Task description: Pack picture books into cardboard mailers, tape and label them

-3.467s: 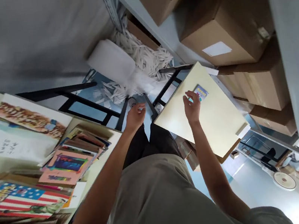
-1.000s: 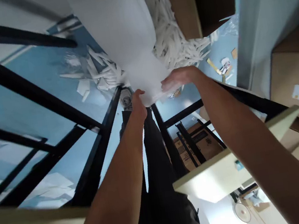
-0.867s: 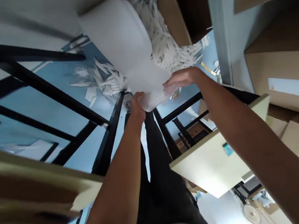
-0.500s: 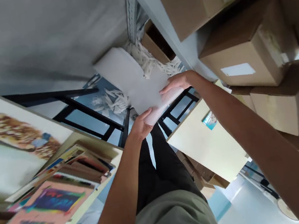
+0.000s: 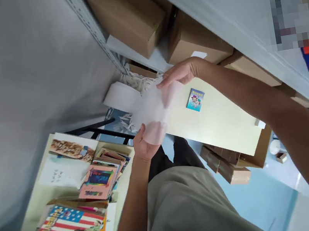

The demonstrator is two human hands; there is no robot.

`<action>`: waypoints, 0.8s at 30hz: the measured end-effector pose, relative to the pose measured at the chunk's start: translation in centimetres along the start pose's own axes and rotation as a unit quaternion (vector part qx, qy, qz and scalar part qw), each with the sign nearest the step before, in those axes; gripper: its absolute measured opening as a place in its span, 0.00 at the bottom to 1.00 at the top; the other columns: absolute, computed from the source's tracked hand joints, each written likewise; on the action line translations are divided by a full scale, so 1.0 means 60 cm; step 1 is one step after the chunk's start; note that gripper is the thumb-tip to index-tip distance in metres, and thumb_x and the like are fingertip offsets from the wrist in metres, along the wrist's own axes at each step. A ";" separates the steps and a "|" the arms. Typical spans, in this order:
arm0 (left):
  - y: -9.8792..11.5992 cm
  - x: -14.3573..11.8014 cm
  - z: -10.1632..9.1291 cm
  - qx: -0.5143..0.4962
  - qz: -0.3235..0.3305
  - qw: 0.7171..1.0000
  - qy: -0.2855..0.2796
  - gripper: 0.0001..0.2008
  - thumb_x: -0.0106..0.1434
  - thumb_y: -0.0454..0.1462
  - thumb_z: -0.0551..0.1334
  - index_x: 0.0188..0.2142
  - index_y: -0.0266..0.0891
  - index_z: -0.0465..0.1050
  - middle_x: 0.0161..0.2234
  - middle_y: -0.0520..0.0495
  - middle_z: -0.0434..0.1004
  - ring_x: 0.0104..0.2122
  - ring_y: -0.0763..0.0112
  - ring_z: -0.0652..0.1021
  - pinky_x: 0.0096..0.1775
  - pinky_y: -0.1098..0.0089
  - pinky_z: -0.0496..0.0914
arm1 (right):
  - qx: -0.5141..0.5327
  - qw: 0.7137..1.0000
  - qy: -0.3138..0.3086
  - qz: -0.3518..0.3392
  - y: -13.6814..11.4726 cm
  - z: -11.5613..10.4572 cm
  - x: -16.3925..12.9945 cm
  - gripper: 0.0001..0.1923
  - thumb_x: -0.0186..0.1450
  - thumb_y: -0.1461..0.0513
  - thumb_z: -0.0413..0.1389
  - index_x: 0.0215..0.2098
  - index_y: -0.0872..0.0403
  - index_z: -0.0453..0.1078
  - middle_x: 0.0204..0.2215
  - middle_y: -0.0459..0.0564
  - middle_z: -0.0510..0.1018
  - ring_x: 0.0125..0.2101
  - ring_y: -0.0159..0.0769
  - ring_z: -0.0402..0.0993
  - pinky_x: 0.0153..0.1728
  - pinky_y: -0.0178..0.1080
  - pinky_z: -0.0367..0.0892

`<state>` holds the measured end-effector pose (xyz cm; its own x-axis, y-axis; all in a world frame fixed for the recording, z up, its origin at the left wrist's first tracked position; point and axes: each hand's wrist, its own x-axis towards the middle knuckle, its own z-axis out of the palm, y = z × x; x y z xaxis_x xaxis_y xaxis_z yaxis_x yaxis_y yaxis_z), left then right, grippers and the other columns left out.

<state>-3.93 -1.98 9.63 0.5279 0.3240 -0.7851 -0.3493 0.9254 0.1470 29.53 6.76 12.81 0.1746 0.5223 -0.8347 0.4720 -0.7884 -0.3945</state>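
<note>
Between both hands, the white foam sheet (image 5: 155, 109) stretches, left grip (image 5: 143, 148) and right grip (image 5: 179, 74) each pinching an edge.

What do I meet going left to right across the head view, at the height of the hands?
Stack of colourful cards → left hand → thin white sheet → right hand → small picture card on the cream table.

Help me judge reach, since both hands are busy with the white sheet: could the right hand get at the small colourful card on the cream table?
Probably yes. The right hand grips the white sheet close beside the card, and nothing lies between them; it would have to release the sheet first.
</note>
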 end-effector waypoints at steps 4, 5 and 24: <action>-0.034 -0.037 0.037 0.058 0.029 0.998 -0.009 0.22 0.66 0.56 0.72 0.51 0.46 0.87 0.49 0.42 0.92 0.64 0.44 0.84 0.66 0.50 0.80 | 0.043 0.999 0.028 0.018 0.076 -0.069 -0.059 0.35 0.63 0.40 0.78 0.51 0.58 0.81 0.49 0.57 0.88 0.65 0.66 0.80 0.60 0.60 0.80; -0.046 -0.043 0.047 0.075 0.032 0.997 -0.008 0.22 0.65 0.55 0.72 0.50 0.45 0.88 0.48 0.42 0.92 0.63 0.43 0.85 0.66 0.49 0.80 | 0.054 0.997 0.059 0.020 0.104 -0.085 -0.073 0.35 0.63 0.39 0.78 0.51 0.58 0.81 0.49 0.57 0.88 0.66 0.66 0.79 0.60 0.59 0.79; -0.434 -0.043 0.181 0.196 0.008 0.980 0.038 0.12 0.65 0.36 0.69 0.47 0.40 0.87 0.46 0.43 0.93 0.52 0.54 0.91 0.57 0.59 0.85 | 0.179 0.981 -0.070 0.032 0.695 -0.147 -0.495 0.36 0.49 0.42 0.85 0.46 0.54 0.86 0.42 0.53 0.91 0.56 0.56 0.88 0.61 0.53 0.81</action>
<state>12.20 -24.78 14.35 0.4596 0.3369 -0.8217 -0.0239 0.9296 0.3677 51.61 -38.77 24.56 0.0620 0.4371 -0.8973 0.1263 -0.8952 -0.4274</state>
